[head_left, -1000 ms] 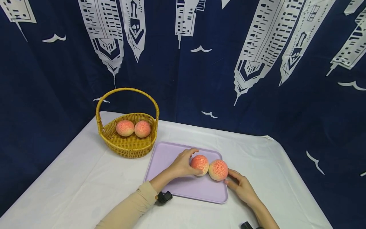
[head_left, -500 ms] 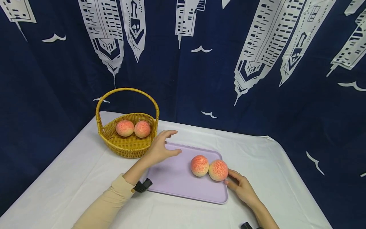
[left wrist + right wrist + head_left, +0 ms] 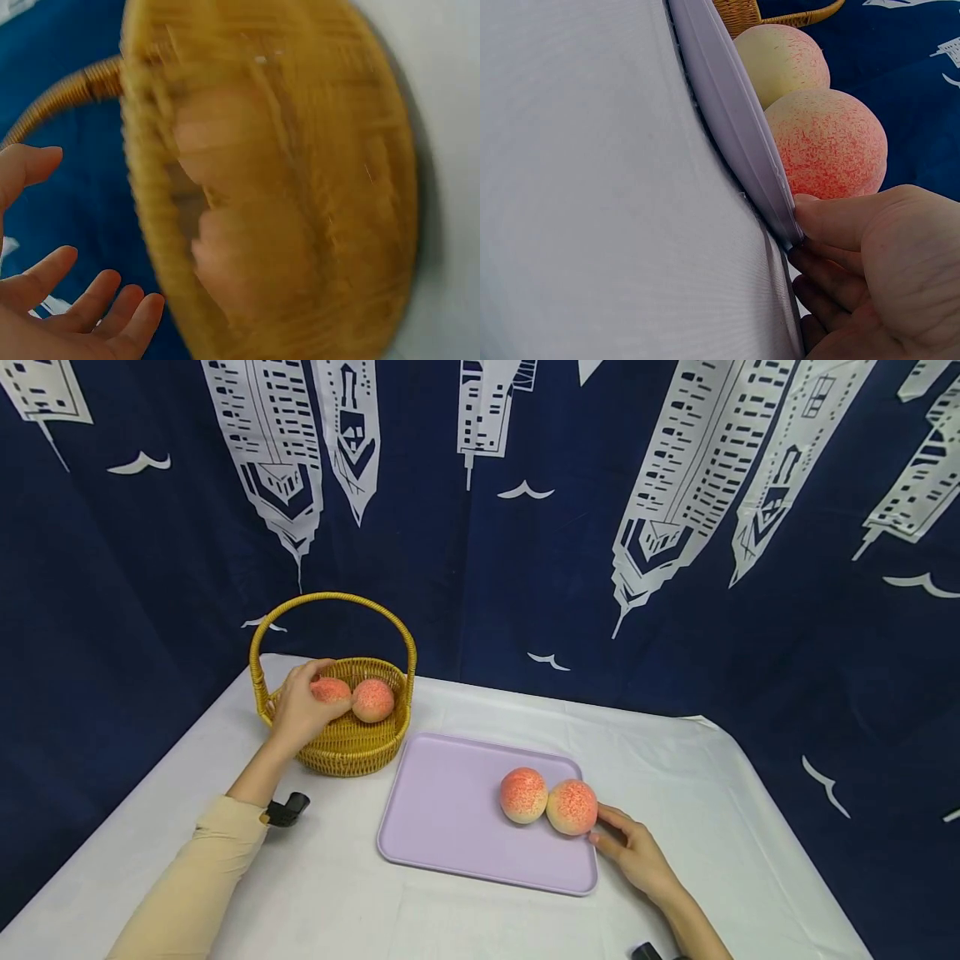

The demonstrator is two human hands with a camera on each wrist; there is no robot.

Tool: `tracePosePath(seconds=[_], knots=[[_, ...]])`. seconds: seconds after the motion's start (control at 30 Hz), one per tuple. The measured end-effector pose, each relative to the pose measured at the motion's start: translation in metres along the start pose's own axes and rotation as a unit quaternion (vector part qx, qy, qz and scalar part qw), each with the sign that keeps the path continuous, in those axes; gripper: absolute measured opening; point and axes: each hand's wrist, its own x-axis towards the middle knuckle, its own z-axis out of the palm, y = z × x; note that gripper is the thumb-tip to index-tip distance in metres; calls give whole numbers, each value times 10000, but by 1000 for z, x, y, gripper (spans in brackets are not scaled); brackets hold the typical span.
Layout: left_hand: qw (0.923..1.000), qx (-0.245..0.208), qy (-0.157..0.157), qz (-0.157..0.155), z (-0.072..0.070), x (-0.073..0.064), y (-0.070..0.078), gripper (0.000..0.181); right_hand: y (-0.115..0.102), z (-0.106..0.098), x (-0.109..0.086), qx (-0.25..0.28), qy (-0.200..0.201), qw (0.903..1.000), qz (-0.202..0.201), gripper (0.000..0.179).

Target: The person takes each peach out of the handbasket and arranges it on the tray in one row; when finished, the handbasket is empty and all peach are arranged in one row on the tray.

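Observation:
My left hand [image 3: 300, 703] reaches over the wicker basket [image 3: 348, 764], thumb and fingers spread around the left peach [image 3: 331, 689] in the head view. In the left wrist view the fingers [image 3: 56, 266] are apart beside the basket rim, with nothing between them; the two peaches inside are blurred behind the weave. A second peach [image 3: 372, 701] lies beside the first. At the right edge of the lilac tray [image 3: 442, 827], my right hand [image 3: 637, 857] pinches the rim, thumb [image 3: 840, 219] on it and fingers beyond. Two more peaches [image 3: 523, 795] sit together on the tray.
The basket's arched handle [image 3: 333, 597] stands above the peaches. A white cloth [image 3: 675, 760] covers the table. Behind it hangs a dark blue curtain [image 3: 540, 585] with white building prints. A black wrist camera [image 3: 288, 810] sticks out from the left wrist.
My left hand has left the peach on the tray and moved leftward, fingers spread, to the basket's left peach. The right hand stays at the tray's edge; the peaches keep their places.

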Motion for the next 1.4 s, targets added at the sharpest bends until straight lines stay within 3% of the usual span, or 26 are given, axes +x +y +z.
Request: tracePosePath(seconds=[0.17, 0.37, 0.73, 0.93, 1.17, 1.4], knots=[[9986, 227, 4, -484, -9, 13, -20, 71, 0, 0, -1, -6, -2, 10000, 23, 50], [9946, 373, -187, -950, -5, 23, -37, 74, -1, -1, -1, -6, 8, 10000, 63, 50], [9903, 300, -559, -1237, 0, 37, -48, 78, -3, 0, 1, -146, -24, 9998, 156, 51], [9897, 459, -628, -1205, 4, 39, -48, 75, -5, -1, 0, -131, 14, 9998, 136, 51], [9856, 325, -938, -1368, 8, 40, -47, 80, -5, -1, -1, -32, 29, 9999, 92, 51], [9855, 227, -916, -1409, 8, 39, -49, 77, -6, -1, -1, -107, 48, 9998, 161, 51]])
